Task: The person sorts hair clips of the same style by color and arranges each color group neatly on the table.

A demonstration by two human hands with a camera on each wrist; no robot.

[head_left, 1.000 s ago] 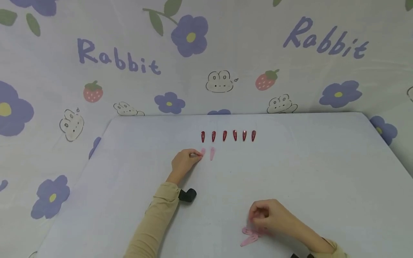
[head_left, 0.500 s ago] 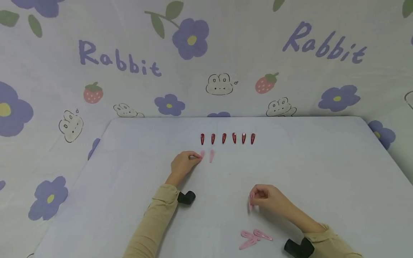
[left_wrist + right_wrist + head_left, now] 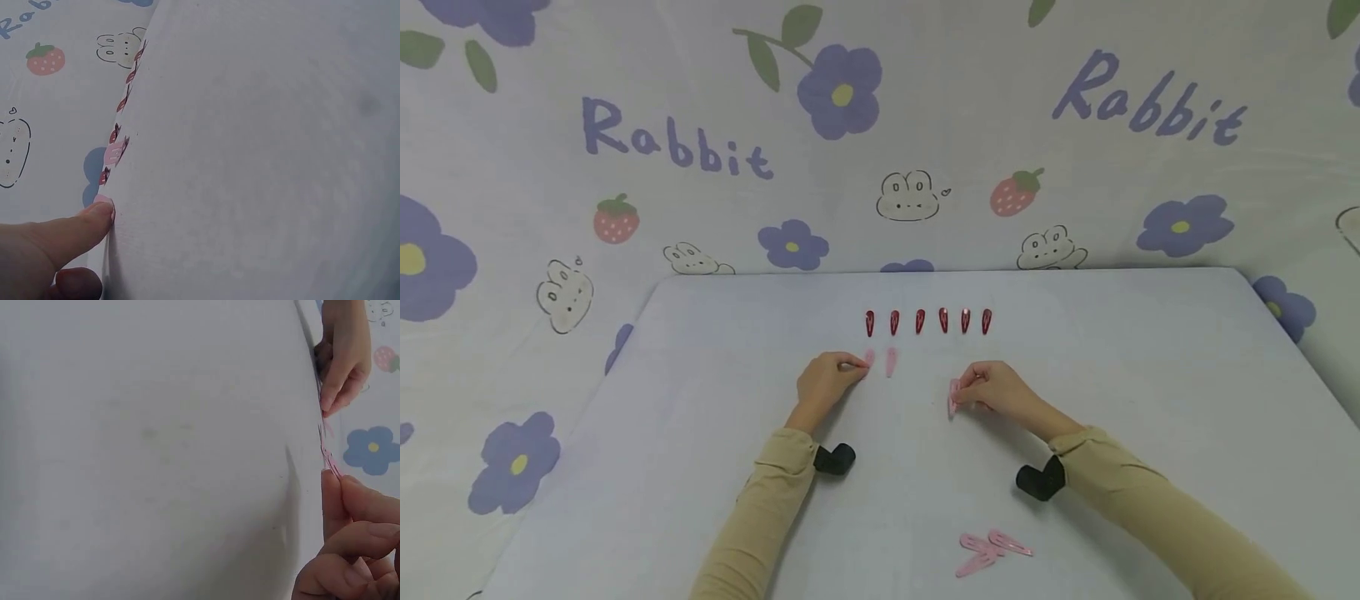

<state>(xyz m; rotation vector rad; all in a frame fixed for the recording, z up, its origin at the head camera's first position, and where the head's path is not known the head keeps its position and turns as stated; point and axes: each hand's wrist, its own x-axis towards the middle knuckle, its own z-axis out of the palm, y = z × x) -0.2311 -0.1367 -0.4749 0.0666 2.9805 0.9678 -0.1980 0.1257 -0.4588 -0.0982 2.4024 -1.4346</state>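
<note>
My left hand (image 3: 826,385) pinches the narrow end of a pink hair clip (image 3: 870,357) that lies on the white table; part of the clip is hidden by the fingertips. Just right of it lies another pink snap clip (image 3: 891,362). A raised pink hair clip (image 3: 952,402) is pinched between thumb and fingers of my right hand (image 3: 1006,392), over the middle of the table. In the right wrist view this held clip (image 3: 334,465) is seen nearly edge-on. Behind them runs a row of several dark red hair clips (image 3: 920,322).
Several pink clips (image 3: 977,546) lie overlapping near the front of the white table (image 3: 700,350). A patterned cloth (image 3: 970,100) hangs behind the table's back edge. Black straps with cameras (image 3: 835,459) sit at both wrists.
My right hand has lifted a pink hair clip from the front pile and carried it away from me and leftward, towards the row. The left hand has stayed at its clip.
</note>
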